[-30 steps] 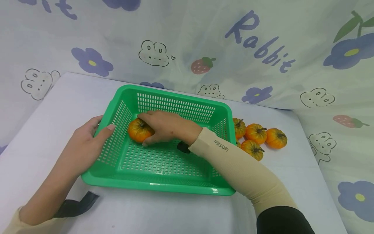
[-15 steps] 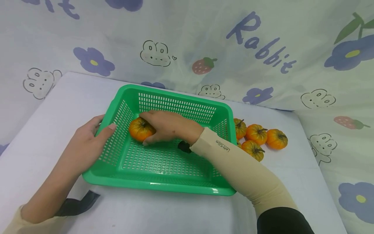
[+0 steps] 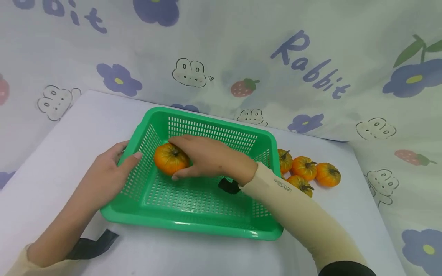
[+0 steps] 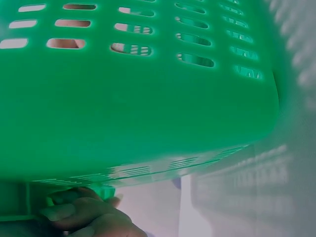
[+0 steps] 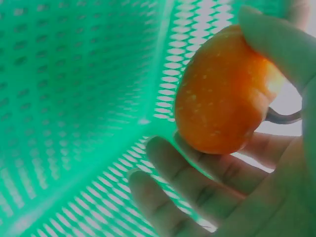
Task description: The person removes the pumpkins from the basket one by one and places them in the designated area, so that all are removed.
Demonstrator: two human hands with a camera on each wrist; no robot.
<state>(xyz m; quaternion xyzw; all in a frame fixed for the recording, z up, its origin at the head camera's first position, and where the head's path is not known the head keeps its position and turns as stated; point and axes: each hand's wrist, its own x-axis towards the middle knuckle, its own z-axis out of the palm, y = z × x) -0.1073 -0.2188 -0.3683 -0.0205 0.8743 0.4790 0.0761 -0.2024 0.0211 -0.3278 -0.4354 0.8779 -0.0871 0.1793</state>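
Observation:
A green plastic basket (image 3: 193, 230) with slotted walls sits on the white table. My left hand (image 3: 107, 178) grips its left rim, thumb over the edge; in the left wrist view the basket wall (image 4: 138, 108) fills most of the picture and the fingers (image 4: 94, 217) curl beneath the rim. Inside the basket, at its left end, my right hand (image 3: 207, 157) holds a small orange pumpkin (image 3: 169, 159). From the right wrist, the pumpkin (image 5: 222, 98) shows between thumb and fingers, its curved stem towards the palm, while the other fingers spread loosely below it.
Several more small pumpkins (image 3: 304, 168) lie on the table right of the basket, one partly hidden by its rim. A patterned curtain (image 3: 214, 50) hangs behind the table (image 3: 193, 257). Black straps (image 3: 94, 245) hang at both wrists.
My right wrist has shifted to the right, and the pumpkin looks slightly larger and nearer in the hand. The left hand keeps its hold on the rim. The head view has tilted up a little.

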